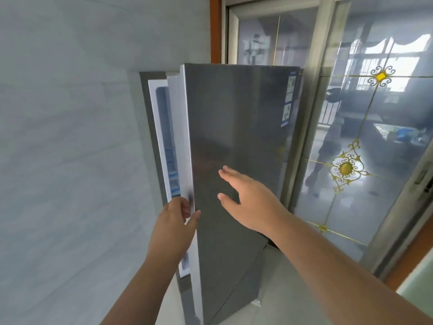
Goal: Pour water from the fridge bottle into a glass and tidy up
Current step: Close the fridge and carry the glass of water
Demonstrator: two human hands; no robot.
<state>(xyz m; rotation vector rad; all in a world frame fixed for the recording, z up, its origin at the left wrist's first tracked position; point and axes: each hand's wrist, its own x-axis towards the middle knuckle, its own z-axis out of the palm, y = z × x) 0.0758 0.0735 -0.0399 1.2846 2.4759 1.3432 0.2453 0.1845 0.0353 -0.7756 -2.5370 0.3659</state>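
The tall, brushed-steel fridge door (pixel 234 137), likely heavy and slick, was gripped at its nine-o'clock edge by the left hand (pixel 174 227); the right hand (pixel 246 202) was spread flat, grasping nothing.

Tall brushed-steel fridge (pixel 234 141) stands upright against the white wall with its grey door (pixel 225 127) cracked open a bit, a sliver of bright white interior (pixel 164 127) showing along the left edge.

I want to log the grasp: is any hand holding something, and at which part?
The left hand grips the fridge door by its free edge. The right hand is open at the door's front and holds nothing.
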